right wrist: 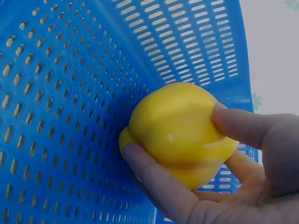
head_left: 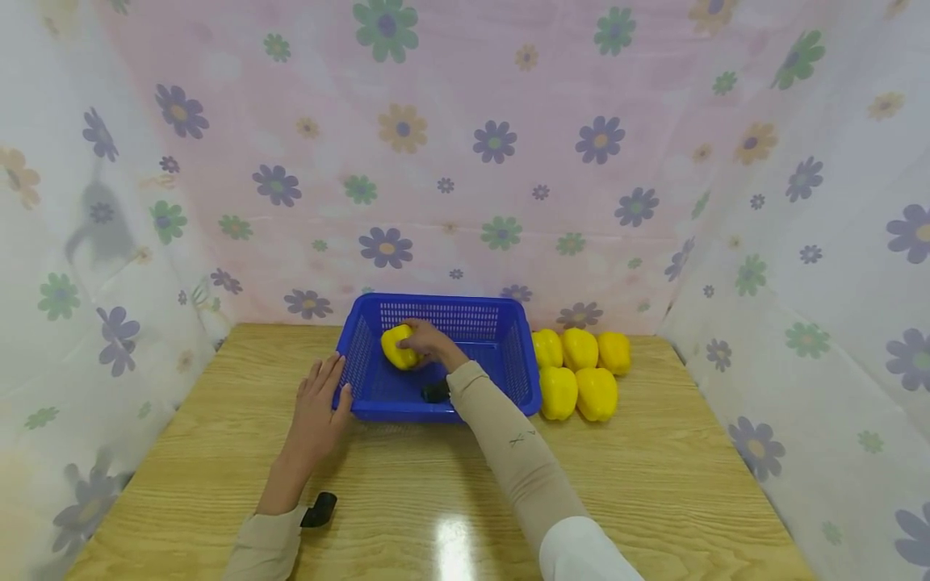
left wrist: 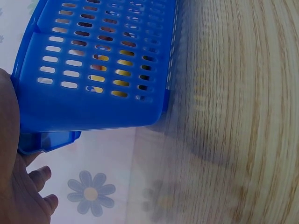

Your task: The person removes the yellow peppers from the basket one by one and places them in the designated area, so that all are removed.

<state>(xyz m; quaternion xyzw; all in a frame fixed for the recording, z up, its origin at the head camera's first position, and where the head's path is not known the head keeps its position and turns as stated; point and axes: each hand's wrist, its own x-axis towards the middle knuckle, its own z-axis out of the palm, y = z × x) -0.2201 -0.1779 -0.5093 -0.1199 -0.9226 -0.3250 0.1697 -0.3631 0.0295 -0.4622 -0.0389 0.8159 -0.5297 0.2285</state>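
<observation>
A yellow bell pepper (head_left: 396, 345) is inside the blue plastic basket (head_left: 436, 414), toward its left end. My right hand (head_left: 430, 342) grips it, thumb and fingers spread around its sides, as the right wrist view shows up close on the pepper (right wrist: 175, 133). At the basket's left rim rests my left hand (head_left: 320, 407), its fingers fairly straight along the edge. The left wrist view shows that hand (left wrist: 21, 186) beside the basket's perforated wall (left wrist: 88, 107), with yellow visible through the slots.
Several yellow bell peppers (head_left: 580, 350) stand in two rows on the wooden table (head_left: 407, 500), close to the basket's right side. Flower-printed curtains (head_left: 450, 161) enclose the table at the back and both sides. Black wrist gear (head_left: 320, 510) sits at the left sleeve.
</observation>
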